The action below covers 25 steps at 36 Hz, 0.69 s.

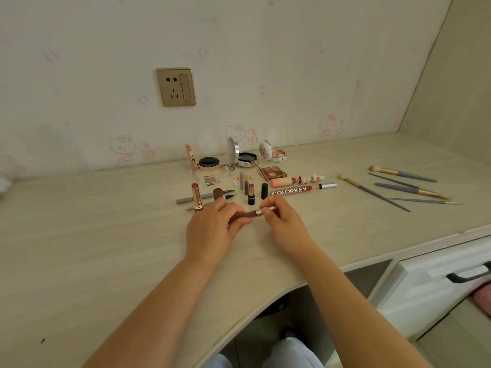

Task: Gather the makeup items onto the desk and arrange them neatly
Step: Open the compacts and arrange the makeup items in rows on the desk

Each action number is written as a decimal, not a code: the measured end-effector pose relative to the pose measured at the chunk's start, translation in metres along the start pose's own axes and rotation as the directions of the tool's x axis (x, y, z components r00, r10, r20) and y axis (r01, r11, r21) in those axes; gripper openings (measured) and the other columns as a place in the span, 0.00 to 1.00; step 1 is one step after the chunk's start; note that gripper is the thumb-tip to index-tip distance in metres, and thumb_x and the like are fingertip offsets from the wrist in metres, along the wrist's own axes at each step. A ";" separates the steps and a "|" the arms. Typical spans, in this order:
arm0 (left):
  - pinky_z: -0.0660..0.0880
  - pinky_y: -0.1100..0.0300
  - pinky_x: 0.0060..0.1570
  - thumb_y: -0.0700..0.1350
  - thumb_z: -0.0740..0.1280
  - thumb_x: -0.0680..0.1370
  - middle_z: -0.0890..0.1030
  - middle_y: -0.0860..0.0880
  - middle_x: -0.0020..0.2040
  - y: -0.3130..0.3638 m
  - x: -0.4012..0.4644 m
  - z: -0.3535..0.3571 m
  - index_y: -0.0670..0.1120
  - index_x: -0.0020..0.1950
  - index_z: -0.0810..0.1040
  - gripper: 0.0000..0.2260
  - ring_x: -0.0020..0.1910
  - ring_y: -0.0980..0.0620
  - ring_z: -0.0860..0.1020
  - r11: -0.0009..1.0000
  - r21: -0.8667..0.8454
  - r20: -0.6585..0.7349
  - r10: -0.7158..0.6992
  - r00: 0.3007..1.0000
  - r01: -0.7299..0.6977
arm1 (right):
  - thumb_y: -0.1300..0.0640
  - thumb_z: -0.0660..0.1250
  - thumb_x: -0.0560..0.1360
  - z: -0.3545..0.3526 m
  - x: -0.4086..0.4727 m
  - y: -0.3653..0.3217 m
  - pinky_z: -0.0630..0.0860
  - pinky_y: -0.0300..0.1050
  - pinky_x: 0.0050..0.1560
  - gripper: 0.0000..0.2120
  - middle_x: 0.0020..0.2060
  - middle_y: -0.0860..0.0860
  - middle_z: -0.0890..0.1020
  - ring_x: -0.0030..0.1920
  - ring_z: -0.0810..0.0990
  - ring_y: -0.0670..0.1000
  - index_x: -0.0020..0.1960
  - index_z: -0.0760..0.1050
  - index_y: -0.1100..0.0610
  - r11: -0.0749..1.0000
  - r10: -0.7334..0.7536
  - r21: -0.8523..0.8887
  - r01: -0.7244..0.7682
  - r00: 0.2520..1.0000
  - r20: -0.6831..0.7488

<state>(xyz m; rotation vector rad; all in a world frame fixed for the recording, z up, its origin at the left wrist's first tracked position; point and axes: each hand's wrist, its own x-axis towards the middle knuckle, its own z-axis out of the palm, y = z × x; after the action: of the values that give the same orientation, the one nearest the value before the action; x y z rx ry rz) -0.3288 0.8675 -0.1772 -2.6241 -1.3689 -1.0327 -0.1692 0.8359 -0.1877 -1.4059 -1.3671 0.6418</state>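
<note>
A lipstick tube (pixel 252 214) is held just above the desk (pixel 93 235), near its front-middle, with its long axis lying nearly level and running left to right, the gold end rising slightly toward the right. The left hand (pixel 212 227) curls its fingers round the dark brown end, while the right hand (pixel 281 221) pinches the gold end between thumb and fingertips. Just beyond the hands stand an open rose-gold lipstick (pixel 197 196) and a short black lipstick (pixel 251 194), both upright, with a black cap (pixel 264 191) beside the latter. A tube lettered COLORKEY (pixel 292 191) lies flat, pointing left to right. Further back, three open compacts (pixel 210 162) sit in a row against the wall. Well to the right, several makeup brushes (pixel 403 187) lie spread on the pale wood-grain surface. The wall carries faint pink cartoon wallpaper and a gold socket plate (pixel 176 87). A white drawer (pixel 446 277) with a dark handle sits below the desk on the right.
</note>
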 end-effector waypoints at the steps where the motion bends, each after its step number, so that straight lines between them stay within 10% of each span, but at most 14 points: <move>1: 0.62 0.64 0.30 0.58 0.64 0.74 0.76 0.55 0.40 0.000 0.000 0.001 0.53 0.47 0.80 0.11 0.36 0.56 0.72 1.000 -0.001 0.015 -0.011 1.000 0.011 | 0.61 0.59 0.79 -0.001 0.000 0.000 0.66 0.26 0.33 0.09 0.34 0.45 0.71 0.32 0.68 0.39 0.45 0.71 0.48 1.000 -0.004 0.031 0.004 1.000 0.003; 16: 0.70 0.64 0.31 0.58 0.66 0.73 0.75 0.59 0.42 -0.002 -0.002 0.006 0.57 0.48 0.73 0.08 0.37 0.60 0.73 0.999 -0.025 0.106 -0.036 0.994 0.039 | 0.50 0.57 0.79 0.003 0.000 -0.003 0.66 0.37 0.35 0.09 0.33 0.46 0.74 0.34 0.70 0.44 0.43 0.72 0.50 0.998 0.059 0.008 -0.058 0.992 -0.113; 25: 0.59 0.69 0.30 0.57 0.66 0.73 0.73 0.59 0.40 -0.004 0.000 0.004 0.55 0.47 0.78 0.07 0.39 0.59 0.70 0.998 -0.024 0.051 -0.055 0.997 0.056 | 0.59 0.58 0.79 -0.001 0.000 -0.002 0.69 0.28 0.33 0.10 0.37 0.44 0.74 0.36 0.70 0.43 0.45 0.71 0.45 0.996 0.063 0.074 -0.058 0.996 -0.069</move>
<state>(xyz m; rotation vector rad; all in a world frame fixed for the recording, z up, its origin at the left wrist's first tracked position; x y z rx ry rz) -0.3298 0.8707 -0.1812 -2.6621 -1.4562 -1.0030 -0.1687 0.8354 -0.1854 -1.4037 -1.2373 0.6679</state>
